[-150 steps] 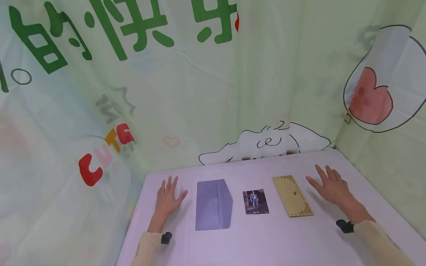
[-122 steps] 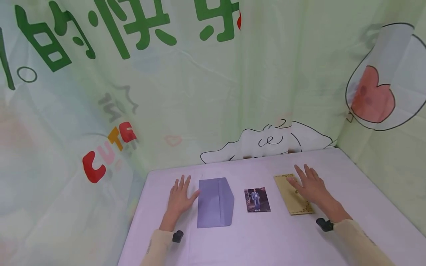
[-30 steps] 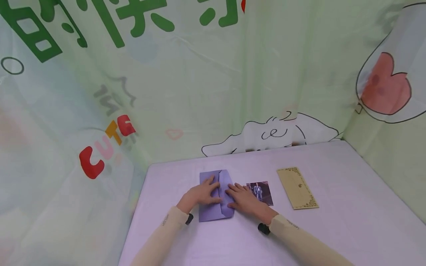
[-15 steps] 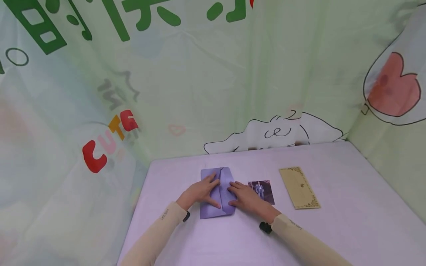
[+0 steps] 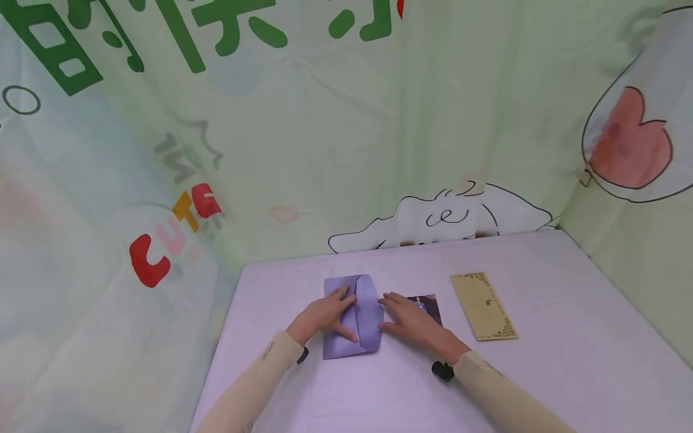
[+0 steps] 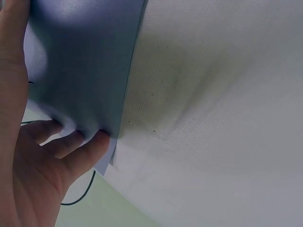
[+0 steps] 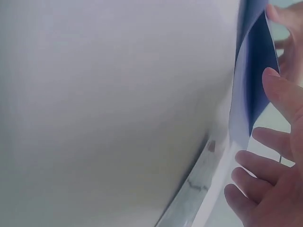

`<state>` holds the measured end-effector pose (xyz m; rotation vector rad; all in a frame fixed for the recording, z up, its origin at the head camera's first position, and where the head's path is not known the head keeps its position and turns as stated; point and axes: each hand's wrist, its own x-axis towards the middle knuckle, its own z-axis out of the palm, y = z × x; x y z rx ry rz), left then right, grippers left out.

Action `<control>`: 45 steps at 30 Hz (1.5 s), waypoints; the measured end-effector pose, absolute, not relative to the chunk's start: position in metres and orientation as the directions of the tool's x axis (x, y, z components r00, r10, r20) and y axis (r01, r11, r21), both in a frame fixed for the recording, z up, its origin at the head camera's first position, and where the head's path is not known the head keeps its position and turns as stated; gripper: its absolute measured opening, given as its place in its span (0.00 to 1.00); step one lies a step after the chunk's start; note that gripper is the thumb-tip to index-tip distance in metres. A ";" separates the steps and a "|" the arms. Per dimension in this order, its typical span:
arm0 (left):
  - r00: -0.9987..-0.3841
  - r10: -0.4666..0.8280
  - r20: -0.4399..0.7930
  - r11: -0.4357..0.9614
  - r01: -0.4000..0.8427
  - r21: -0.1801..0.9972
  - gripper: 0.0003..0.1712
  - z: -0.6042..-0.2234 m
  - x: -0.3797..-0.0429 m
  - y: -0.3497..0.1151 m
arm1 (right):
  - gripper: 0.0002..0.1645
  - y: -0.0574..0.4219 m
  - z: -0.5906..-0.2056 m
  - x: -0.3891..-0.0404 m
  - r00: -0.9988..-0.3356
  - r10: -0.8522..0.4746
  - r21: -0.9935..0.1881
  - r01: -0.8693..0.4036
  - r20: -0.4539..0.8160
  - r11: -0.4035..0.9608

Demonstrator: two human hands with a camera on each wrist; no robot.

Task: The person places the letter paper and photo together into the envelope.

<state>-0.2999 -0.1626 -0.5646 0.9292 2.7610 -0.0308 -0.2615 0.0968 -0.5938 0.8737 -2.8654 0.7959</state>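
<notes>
A purple envelope (image 5: 367,319) lies on the table with its flap side to the right. My left hand (image 5: 323,316) rests on its body with fingers spread; in the left wrist view those fingertips press against the purple paper (image 6: 85,66). On the right, my right hand (image 5: 414,323) has its fingertips at the edge of the flap. The flap (image 7: 244,94) bows up from the envelope in the right wrist view, thumb at its edge and the other fingers loosely bent. A small photo (image 5: 430,307) is partly hidden behind the right hand.
A gold-coloured card (image 5: 483,307) with a brown ornamental border lies farther right. The table (image 5: 335,394) has a pale lilac cover. Printed curtains (image 5: 325,132) enclose it at the back and both sides.
Both hands came in from the sides to the envelope. Over the last half second, my right hand slid rightward to the flap's outer edge, covering more of the photo. The left hand stayed put.
</notes>
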 end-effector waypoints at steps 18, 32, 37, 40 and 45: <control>-0.782 0.581 -0.224 0.809 0.585 0.055 0.55 -0.567 -0.300 -0.158 | 0.35 0.167 -0.592 -0.267 -0.914 -0.349 -0.367 -0.403 0.206 0.838; -0.778 0.590 -0.218 0.804 0.592 0.064 0.55 -0.572 -0.298 -0.163 | 0.19 0.178 -0.599 -0.269 -0.920 -0.261 -0.324 -0.352 0.292 0.878; -0.779 0.591 -0.212 0.804 0.590 0.071 0.54 -0.570 -0.297 -0.162 | 0.11 0.180 -0.597 -0.274 -0.949 -0.214 -0.403 -0.295 0.233 0.867; -0.778 0.590 -0.216 0.804 0.590 0.072 0.54 -0.568 -0.296 -0.162 | 0.05 0.183 -0.596 -0.278 -0.961 -0.204 -0.486 -0.271 0.188 0.831; -0.777 0.590 -0.220 0.804 0.589 0.079 0.53 -0.563 -0.294 -0.161 | 0.06 0.191 -0.591 -0.286 -0.974 -0.180 -0.666 -0.226 0.138 0.711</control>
